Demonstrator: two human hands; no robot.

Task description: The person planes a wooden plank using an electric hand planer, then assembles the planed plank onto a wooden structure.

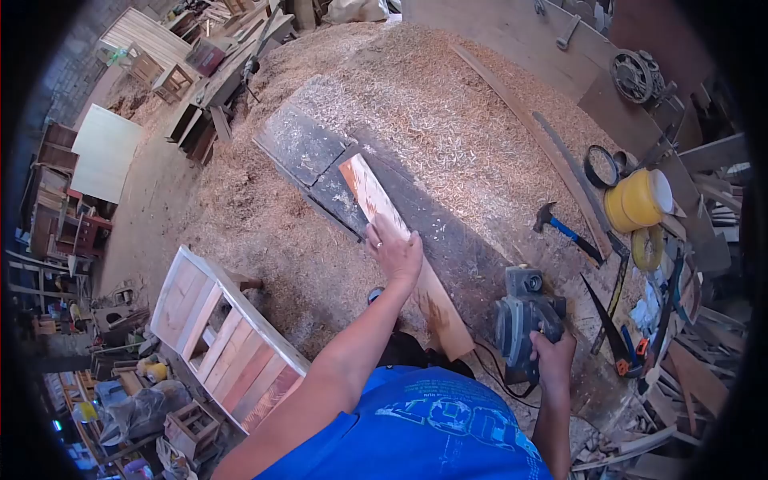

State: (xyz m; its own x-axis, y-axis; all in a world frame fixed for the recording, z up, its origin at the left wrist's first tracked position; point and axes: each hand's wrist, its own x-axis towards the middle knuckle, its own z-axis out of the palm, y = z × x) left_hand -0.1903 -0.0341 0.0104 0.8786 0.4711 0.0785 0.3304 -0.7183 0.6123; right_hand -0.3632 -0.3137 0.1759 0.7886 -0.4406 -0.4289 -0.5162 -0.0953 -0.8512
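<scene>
A long pale wooden board with reddish-brown patches lies at a slant over the dark workbench. My left hand grips the board near its middle, fingers over its edges. To the right, my right hand is wrapped round the handle of a grey-green power planer, which rests on the bench surface at the board's right. Planer and board are apart. A dark cord runs from the planer's rear toward my blue shirt.
A blue-handled hammer, a handsaw and a yellow bucket are on the right. A slatted wooden panel piece stands at the lower left. Wood shavings cover the floor and part of the bench.
</scene>
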